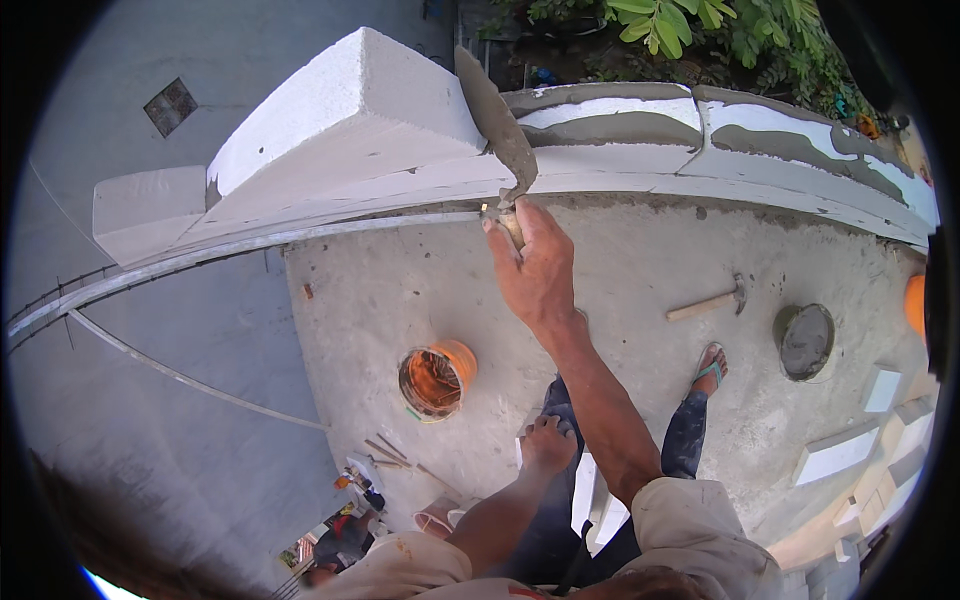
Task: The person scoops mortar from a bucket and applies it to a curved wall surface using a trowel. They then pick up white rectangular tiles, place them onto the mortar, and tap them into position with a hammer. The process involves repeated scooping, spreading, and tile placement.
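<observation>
My right hand (535, 265) is closed round the wooden handle of a trowel (494, 118). The grey, mortar-smeared blade rises beside the right end of a large white block (330, 120) on the wall. To the right of the blade, grey mortar (620, 128) lies in uneven bands along the top of the lower white blocks (800, 165). My left hand (548, 445) rests on my knee with its fingers curled in, and no tool shows in it.
Behind my arms, an orange bucket (438, 380) stands on the concrete floor. A hammer (708, 302) lies right, near a bucket of mortar (804, 342). Loose white blocks (838, 453) lie lower right. A metal rail (180, 262) runs along the wall; another person (345, 540) is lower left.
</observation>
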`<move>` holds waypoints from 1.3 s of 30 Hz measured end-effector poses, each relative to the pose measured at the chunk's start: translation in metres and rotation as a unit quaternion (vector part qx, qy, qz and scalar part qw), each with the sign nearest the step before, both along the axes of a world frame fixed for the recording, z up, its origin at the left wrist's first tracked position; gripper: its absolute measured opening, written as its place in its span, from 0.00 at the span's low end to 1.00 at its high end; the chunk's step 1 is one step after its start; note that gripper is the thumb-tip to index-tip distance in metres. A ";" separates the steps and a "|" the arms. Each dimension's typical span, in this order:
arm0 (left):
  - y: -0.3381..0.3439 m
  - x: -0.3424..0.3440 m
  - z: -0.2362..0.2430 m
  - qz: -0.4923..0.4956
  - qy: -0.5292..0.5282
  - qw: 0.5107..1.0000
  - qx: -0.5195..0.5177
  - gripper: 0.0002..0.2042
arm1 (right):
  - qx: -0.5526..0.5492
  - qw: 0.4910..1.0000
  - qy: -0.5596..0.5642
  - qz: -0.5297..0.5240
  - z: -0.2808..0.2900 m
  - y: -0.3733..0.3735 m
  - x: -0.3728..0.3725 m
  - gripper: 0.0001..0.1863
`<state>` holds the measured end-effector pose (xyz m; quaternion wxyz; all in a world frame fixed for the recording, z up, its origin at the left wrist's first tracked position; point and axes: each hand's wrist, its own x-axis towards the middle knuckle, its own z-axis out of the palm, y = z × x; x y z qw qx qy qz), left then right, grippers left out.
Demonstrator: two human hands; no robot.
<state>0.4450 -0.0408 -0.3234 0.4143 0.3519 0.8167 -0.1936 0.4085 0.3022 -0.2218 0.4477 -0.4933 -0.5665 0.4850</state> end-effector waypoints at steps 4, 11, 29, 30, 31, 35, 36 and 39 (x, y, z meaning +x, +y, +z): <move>0.003 -0.016 0.006 -0.015 -0.032 0.999 -0.016 0.26 | 0.063 0.996 -0.021 -0.062 0.013 -0.004 -0.027 0.12; 0.035 -0.031 0.055 -0.015 -0.092 0.995 -0.026 0.27 | 0.115 0.991 -0.014 -0.070 0.061 -0.010 -0.063 0.23; 0.010 0.049 -0.011 -0.008 0.043 0.996 -0.073 0.28 | -0.408 0.906 0.029 -0.113 -0.107 -0.221 0.265 0.16; 0.007 0.064 -0.014 -0.011 0.052 0.995 -0.081 0.28 | -0.417 0.895 -0.001 -0.156 -0.131 -0.229 0.313 0.13; 0.005 0.078 -0.014 -0.012 0.060 0.994 -0.088 0.29 | -0.448 0.875 -0.017 -0.184 -0.147 -0.231 0.363 0.11; 0.002 0.128 -0.023 -0.038 0.092 0.989 -0.105 0.29 | -0.513 0.815 -0.104 -0.248 -0.173 -0.229 0.534 0.13; -0.001 0.139 -0.025 -0.048 0.101 0.988 -0.106 0.30 | -0.512 0.813 -0.144 -0.238 -0.183 -0.231 0.571 0.15; -0.006 0.175 -0.027 -0.083 0.120 0.985 -0.093 0.29 | -0.512 0.792 -0.282 -0.174 -0.202 -0.230 0.650 0.19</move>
